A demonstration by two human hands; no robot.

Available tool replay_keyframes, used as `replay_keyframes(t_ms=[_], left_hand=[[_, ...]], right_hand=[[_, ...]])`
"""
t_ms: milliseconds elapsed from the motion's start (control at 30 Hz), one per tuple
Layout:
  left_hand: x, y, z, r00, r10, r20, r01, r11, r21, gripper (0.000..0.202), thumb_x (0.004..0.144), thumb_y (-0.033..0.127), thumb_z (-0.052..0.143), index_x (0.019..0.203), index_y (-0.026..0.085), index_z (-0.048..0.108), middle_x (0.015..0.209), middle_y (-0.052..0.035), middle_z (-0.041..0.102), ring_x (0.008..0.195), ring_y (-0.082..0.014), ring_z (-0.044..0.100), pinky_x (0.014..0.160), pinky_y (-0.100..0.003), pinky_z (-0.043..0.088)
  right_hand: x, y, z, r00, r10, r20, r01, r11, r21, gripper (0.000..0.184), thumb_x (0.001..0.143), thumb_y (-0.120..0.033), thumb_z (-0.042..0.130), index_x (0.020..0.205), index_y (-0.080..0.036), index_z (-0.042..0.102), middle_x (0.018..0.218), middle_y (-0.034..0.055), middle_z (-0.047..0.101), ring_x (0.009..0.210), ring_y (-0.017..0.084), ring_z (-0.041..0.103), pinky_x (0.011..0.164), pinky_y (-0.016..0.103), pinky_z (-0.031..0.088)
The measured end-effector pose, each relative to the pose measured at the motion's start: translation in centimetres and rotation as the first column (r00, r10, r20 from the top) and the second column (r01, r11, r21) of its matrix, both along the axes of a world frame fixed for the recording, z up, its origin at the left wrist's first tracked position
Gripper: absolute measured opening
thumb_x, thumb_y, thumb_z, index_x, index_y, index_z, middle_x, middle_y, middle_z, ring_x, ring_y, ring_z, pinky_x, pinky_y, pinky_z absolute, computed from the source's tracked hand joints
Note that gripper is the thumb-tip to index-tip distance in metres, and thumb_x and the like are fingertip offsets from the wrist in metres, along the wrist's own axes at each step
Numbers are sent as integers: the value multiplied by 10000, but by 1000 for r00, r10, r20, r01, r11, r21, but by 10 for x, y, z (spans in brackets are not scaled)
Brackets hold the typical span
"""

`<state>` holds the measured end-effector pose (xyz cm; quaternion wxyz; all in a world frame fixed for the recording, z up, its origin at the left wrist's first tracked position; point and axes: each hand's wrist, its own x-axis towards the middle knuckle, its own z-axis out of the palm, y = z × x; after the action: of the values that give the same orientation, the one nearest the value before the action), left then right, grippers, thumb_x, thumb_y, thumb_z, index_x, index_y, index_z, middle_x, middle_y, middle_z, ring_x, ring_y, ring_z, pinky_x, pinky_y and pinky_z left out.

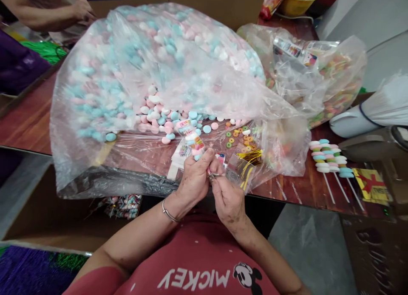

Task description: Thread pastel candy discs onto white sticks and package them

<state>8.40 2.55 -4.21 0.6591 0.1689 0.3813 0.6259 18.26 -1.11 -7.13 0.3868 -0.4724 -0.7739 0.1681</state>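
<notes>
My left hand [195, 180] is closed around the lower end of a bagged candy skewer [194, 138], a printed clear bag with pastel candy discs stacked inside. Its top points away from me over the table. My right hand [228, 198] pinches close against the left one, near the gathered bottom of the bag; what is between its fingertips is too small to tell. Just beyond the right hand lie gold twist ties [250, 157] on a small clear packet. Flat printed bags [180, 157] lie left of the skewer, partly under it.
A huge clear bag [105, 74] of pink, blue and white candies spreads over the table [25, 129]. Loose candy rings [234, 137] lie in front. Finished-looking candy skewers [328, 157] lie at right beside a pitcher of sticks [353, 120]. Another person's arm [54, 16] shows upper left.
</notes>
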Motion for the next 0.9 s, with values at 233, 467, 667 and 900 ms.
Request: replay_keyframes(t_ms=[233,467,667,900], left_hand=[[5,-12,0,981,-134,-138,144,988,62,349,802,464,688,625,164,660,628,-47,642,807,-208,649,811,-316,499],[-6,-21,-9,930,-147,-338,177,982,60,357,854,451,620,629,175,645,772,-56,695,819,-186,632,837,-286,479],[-10,-29,-6,811,-318,-492,336,940,-53,436,902,537,484,670,179,574,549,-16,598,478,-148,540,506,-271,457],[0,-38,-22,401,-19,-916,483,854,193,241,859,297,434,671,173,524,643,-50,584,604,-162,501,599,-306,477]], right_hand=[[-3,1,1,994,-13,-107,13,1000,5,289,957,-199,381,861,-174,652,652,41,651,563,144,602,543,251,475],[16,9,12,984,173,-33,-176,977,-118,263,957,-231,412,894,-184,663,640,14,640,536,129,572,529,235,446],[34,23,38,997,74,-27,-73,996,49,303,944,-381,473,1044,-153,645,935,105,643,863,219,579,797,363,485],[24,20,44,969,213,125,-215,977,5,210,972,-258,414,898,-176,592,888,86,597,881,226,523,817,377,448]])
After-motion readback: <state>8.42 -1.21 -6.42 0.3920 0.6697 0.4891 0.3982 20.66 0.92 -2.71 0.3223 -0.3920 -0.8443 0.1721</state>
